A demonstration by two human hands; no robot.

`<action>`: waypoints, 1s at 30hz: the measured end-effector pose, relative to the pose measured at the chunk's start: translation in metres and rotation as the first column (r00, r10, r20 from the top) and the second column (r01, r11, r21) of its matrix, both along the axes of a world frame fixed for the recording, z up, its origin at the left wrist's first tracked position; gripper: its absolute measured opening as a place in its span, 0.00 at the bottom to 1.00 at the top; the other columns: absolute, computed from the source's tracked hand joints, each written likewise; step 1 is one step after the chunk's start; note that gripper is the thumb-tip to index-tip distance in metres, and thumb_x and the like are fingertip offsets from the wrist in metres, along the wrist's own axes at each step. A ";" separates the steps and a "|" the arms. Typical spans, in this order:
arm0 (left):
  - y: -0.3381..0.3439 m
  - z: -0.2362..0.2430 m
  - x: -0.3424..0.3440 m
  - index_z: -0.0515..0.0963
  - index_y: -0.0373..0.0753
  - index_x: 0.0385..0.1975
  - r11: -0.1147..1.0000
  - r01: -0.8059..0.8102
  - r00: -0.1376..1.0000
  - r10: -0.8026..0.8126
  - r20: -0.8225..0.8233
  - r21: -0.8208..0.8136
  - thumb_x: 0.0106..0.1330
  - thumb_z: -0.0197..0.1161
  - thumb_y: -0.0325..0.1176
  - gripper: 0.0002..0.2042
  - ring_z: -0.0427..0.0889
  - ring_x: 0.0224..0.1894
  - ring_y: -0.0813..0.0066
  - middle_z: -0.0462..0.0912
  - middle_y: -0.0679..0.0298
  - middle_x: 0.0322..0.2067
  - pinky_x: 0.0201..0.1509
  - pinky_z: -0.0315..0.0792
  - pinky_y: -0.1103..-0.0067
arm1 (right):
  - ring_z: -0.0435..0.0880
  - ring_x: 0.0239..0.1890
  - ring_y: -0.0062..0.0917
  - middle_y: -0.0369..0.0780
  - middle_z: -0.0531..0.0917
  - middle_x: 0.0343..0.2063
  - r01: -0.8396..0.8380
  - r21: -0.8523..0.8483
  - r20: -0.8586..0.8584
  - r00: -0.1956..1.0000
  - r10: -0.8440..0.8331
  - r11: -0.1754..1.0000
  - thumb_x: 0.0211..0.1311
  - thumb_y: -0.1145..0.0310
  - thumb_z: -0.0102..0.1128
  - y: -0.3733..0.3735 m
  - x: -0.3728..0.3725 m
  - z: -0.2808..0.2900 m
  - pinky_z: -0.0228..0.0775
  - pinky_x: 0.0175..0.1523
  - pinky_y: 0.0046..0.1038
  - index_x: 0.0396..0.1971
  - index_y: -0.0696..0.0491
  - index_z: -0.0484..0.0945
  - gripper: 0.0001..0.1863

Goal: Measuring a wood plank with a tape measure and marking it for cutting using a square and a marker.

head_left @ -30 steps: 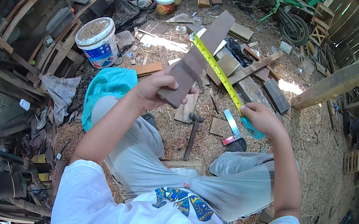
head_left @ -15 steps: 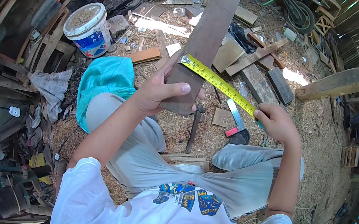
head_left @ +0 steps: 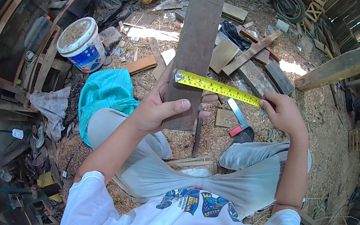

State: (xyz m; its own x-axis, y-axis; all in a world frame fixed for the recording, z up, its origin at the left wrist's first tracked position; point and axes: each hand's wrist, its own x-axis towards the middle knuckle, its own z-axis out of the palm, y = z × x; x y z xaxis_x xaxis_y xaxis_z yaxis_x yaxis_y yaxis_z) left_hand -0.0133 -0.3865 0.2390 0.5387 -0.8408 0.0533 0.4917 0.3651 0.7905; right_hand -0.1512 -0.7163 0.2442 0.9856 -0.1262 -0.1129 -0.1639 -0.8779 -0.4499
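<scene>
The left hand (head_left: 154, 111) grips a dark board (head_left: 199, 31) near its near end, thumb on the upper face and fingertips showing past its right edge; a yellow tape blade (head_left: 220, 89) lies across the board, its metal hook at the left edge, and reaches past the right edge to the right hand (head_left: 284, 114), which pinches it; below, on the shavings-covered floor (head_left: 325, 134), a square (head_left: 236, 111) with a red end lies beside a dark shoe (head_left: 245, 135); wood offcuts (head_left: 223, 56) lie farther out; toward the floor's left edge stand a white-and-blue bucket (head_left: 80, 46) and, nearer, a turquoise sack (head_left: 106, 90); a wheel (head_left: 288, 7) rests toward the far edge.
</scene>
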 end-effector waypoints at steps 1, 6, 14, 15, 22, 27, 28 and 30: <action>0.000 0.000 0.001 0.42 0.52 0.84 1.000 0.001 1.000 -0.001 -0.007 0.005 0.71 0.66 0.25 0.47 0.77 0.70 0.45 0.67 0.48 0.72 0.65 0.82 0.48 | 0.83 0.35 0.46 0.49 0.82 0.29 -0.001 0.000 0.000 1.000 0.001 1.000 0.71 0.62 0.62 0.000 0.000 -0.001 0.73 0.42 0.45 0.36 0.57 0.82 0.12; 0.007 -0.002 0.003 0.42 0.53 0.84 0.999 0.046 0.991 -0.048 -0.124 -0.019 0.72 0.63 0.23 0.45 0.74 0.72 0.46 0.67 0.50 0.73 0.68 0.79 0.46 | 0.83 0.35 0.48 0.49 0.82 0.28 0.040 -0.081 0.019 0.999 -0.039 0.996 0.71 0.62 0.62 0.003 0.000 -0.004 0.73 0.41 0.47 0.34 0.57 0.80 0.13; -0.001 -0.017 -0.002 0.46 0.53 0.83 0.992 -0.056 0.990 0.069 -0.123 0.109 0.72 0.59 0.22 0.42 0.86 0.56 0.57 0.75 0.51 0.64 0.45 0.89 0.64 | 0.84 0.34 0.49 0.49 0.82 0.27 0.064 -0.139 0.023 0.998 -0.062 0.988 0.71 0.60 0.62 0.004 -0.006 -0.007 0.74 0.41 0.48 0.33 0.56 0.80 0.13; -0.002 -0.015 -0.002 0.47 0.52 0.83 0.991 -0.102 0.993 0.107 -0.052 0.092 0.75 0.57 0.25 0.39 0.87 0.55 0.57 0.75 0.50 0.63 0.45 0.89 0.65 | 0.84 0.34 0.49 0.49 0.82 0.26 0.067 -0.162 0.031 0.998 -0.063 0.984 0.71 0.60 0.62 0.003 -0.006 -0.009 0.74 0.41 0.48 0.32 0.55 0.80 0.13; -0.008 -0.008 0.001 0.50 0.46 0.80 0.978 -0.158 0.985 0.166 -0.055 0.133 0.82 0.45 0.42 0.30 0.88 0.51 0.57 0.75 0.49 0.59 0.42 0.89 0.64 | 0.85 0.34 0.50 0.50 0.84 0.27 0.062 -0.118 -0.026 0.997 -0.066 0.991 0.70 0.60 0.62 0.007 -0.004 -0.011 0.75 0.41 0.49 0.33 0.55 0.81 0.13; -0.008 -0.015 0.002 0.52 0.45 0.80 0.965 -0.180 0.983 0.184 -0.004 0.190 0.82 0.46 0.45 0.30 0.87 0.56 0.50 0.76 0.46 0.60 0.46 0.91 0.60 | 0.85 0.35 0.50 0.50 0.84 0.27 0.039 -0.123 -0.044 0.998 -0.045 0.992 0.70 0.61 0.62 0.007 -0.005 -0.011 0.75 0.41 0.49 0.34 0.56 0.82 0.13; -0.008 -0.015 0.002 0.52 0.45 0.80 0.966 -0.174 0.984 0.179 -0.007 0.193 0.82 0.46 0.45 0.30 0.87 0.56 0.50 0.76 0.46 0.60 0.46 0.91 0.60 | 0.85 0.35 0.50 0.50 0.84 0.27 0.045 -0.120 -0.048 0.998 -0.051 0.992 0.70 0.61 0.62 0.007 -0.005 -0.011 0.75 0.41 0.49 0.34 0.56 0.82 0.13; -0.009 -0.014 0.002 0.50 0.44 0.82 0.954 -0.202 0.979 0.199 0.037 0.220 0.82 0.46 0.43 0.31 0.87 0.55 0.49 0.77 0.45 0.59 0.48 0.91 0.59 | 0.85 0.35 0.50 0.51 0.84 0.27 0.028 -0.085 -0.058 0.998 -0.033 0.996 0.69 0.61 0.63 0.008 -0.004 -0.011 0.75 0.41 0.49 0.33 0.56 0.82 0.13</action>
